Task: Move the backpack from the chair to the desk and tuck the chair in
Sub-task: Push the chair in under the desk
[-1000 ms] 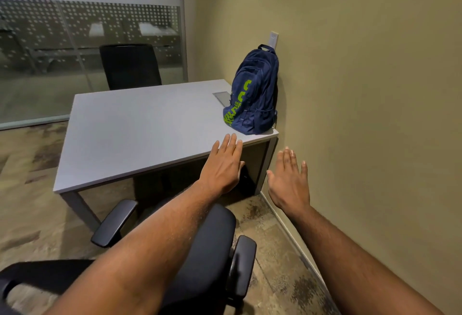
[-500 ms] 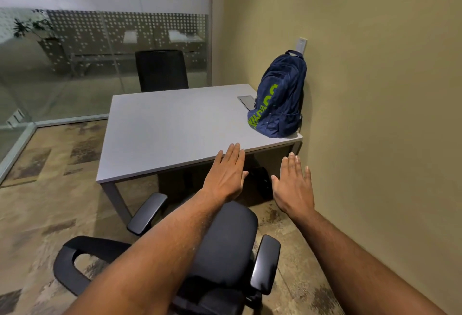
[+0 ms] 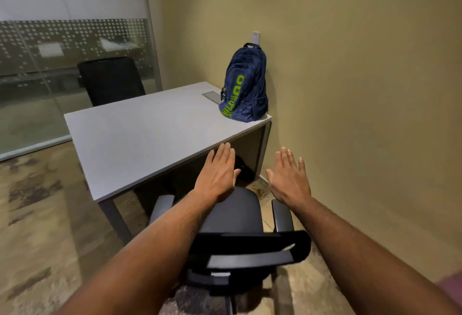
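A navy backpack (image 3: 245,92) with green lettering stands upright on the grey desk (image 3: 140,137), at its near right corner against the wall. A black office chair (image 3: 237,219) sits just in front of the desk's near edge, its seat facing the desk and its backrest bar nearest to me. My left hand (image 3: 217,177) hovers flat, fingers apart, above the front of the seat. My right hand (image 3: 290,177) is open too, above the right armrest. Neither hand touches anything.
An olive wall (image 3: 350,89) runs close along the right of desk and chair. A second black chair (image 3: 110,79) stands behind the desk by a frosted glass partition (image 3: 62,52). A flat grey panel (image 3: 211,96) lies on the desk beside the backpack. Carpeted floor spreads to the left.
My view has shifted so the chair now sits square below my arms, its backrest in sight. Both hands stay open and extended and have spread slightly apart.
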